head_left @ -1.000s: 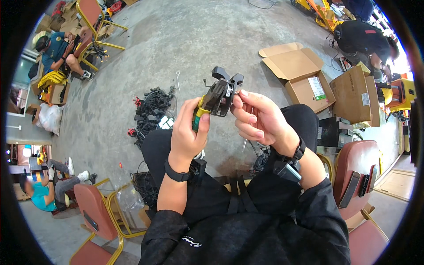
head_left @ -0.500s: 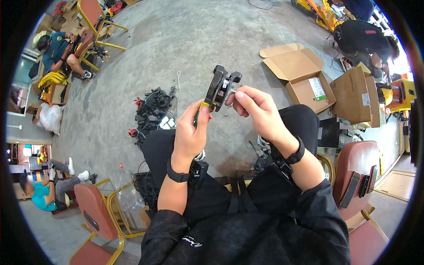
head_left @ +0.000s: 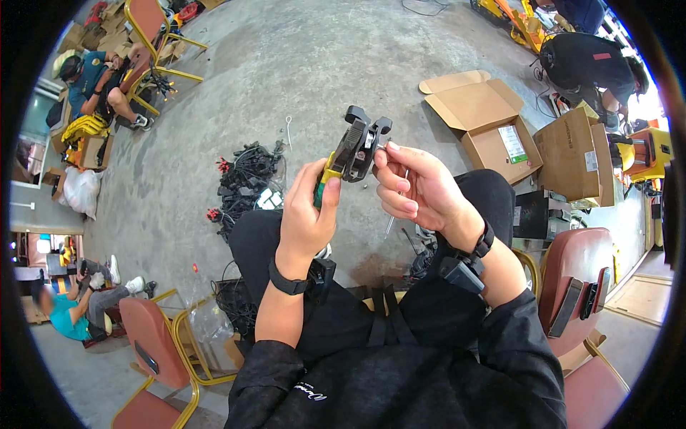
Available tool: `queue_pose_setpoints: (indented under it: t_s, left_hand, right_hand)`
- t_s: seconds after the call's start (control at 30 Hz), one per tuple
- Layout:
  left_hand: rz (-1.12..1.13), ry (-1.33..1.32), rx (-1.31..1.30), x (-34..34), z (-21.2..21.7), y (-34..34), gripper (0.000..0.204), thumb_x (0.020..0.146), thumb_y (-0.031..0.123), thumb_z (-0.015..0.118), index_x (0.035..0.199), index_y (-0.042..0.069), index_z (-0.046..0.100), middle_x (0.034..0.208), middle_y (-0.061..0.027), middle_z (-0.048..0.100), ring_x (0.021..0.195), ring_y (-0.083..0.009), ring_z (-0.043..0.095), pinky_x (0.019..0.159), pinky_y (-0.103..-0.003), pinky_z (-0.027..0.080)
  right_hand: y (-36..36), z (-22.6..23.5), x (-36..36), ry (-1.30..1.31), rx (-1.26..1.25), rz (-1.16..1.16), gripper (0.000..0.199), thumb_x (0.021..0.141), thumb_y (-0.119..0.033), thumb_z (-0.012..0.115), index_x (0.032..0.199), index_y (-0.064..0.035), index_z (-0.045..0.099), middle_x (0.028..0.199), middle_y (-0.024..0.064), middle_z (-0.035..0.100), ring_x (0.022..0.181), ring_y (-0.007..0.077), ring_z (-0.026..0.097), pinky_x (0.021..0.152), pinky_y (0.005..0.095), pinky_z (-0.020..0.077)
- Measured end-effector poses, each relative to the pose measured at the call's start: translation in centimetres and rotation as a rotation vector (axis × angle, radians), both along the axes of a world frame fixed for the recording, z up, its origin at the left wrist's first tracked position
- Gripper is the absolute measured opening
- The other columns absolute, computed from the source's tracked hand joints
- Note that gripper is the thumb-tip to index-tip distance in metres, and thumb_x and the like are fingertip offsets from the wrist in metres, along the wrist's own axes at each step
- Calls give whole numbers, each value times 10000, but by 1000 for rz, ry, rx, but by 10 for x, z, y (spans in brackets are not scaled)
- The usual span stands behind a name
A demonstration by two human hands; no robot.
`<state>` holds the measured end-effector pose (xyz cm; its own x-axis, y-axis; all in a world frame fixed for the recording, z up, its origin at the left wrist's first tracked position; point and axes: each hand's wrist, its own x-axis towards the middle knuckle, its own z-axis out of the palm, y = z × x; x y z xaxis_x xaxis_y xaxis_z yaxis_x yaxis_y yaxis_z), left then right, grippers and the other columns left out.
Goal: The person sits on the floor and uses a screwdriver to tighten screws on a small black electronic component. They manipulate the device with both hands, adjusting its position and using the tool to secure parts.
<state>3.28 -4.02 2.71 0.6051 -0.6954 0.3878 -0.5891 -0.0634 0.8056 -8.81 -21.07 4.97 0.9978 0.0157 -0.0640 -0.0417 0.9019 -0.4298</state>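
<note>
My left hand [head_left: 309, 214] is wrapped round the yellow-and-green handle of a pliers-like tool [head_left: 357, 146] with a black, two-part head. It holds the tool upright above my lap, and the head tilts slightly right. My right hand [head_left: 421, 187] is closed beside the head, with thumb and forefinger pinched at its right side. A thin metal rod [head_left: 389, 227] runs down from behind the curled fingers of that hand. What the fingertips themselves pinch is too small to make out.
Black cables and parts [head_left: 246, 179] lie in a heap on the floor beyond my left knee. An open cardboard box [head_left: 493, 121] lies ahead right, beside a taller carton [head_left: 572, 154]. Chairs [head_left: 146, 329] stand on both sides. Other people sit at the left and bend at the upper right.
My right hand has turned, showing more of its palm and curled fingers, and the thin rod now shows below it. The tool in my left hand has tilted a little.
</note>
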Motion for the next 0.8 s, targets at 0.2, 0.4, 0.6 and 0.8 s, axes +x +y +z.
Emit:
queue_pose_setpoints:
  t_s: [0.2,0.4,0.6,0.8]
  left_hand:
    - [-2,-26,-30,-1,3,1,323,969,226,555,1131,-52,576,982,-176,620,841,-298,614,759,-344,481]
    - [-16,-59,-36,-1,2,0,311,969,214,555,1131,-51,576,987,-175,621,832,-300,612,759,-339,482]
    - [-32,72,9,-1,1,1,315,978,240,547,1126,-35,591,951,-152,628,825,-263,621,732,-333,482]
    - [-46,161,20,-5,4,-1,430,1032,352,426,1074,-34,611,853,-84,626,779,-139,598,694,-271,463]
  right_hand:
    - [1,2,-1,-29,-57,-21,322,1055,-302,376,999,-36,550,616,12,451,451,136,436,426,277,347]
    - [-2,4,-2,-43,-5,52,328,1059,-316,364,996,-40,530,621,17,456,457,139,453,423,276,367]
    - [1,8,-2,21,-233,-17,341,1058,-322,356,997,-35,530,631,36,459,490,181,508,446,299,414]
    - [3,3,-1,-32,-125,-39,341,1057,-320,355,995,-32,527,637,45,460,510,199,527,476,312,440]
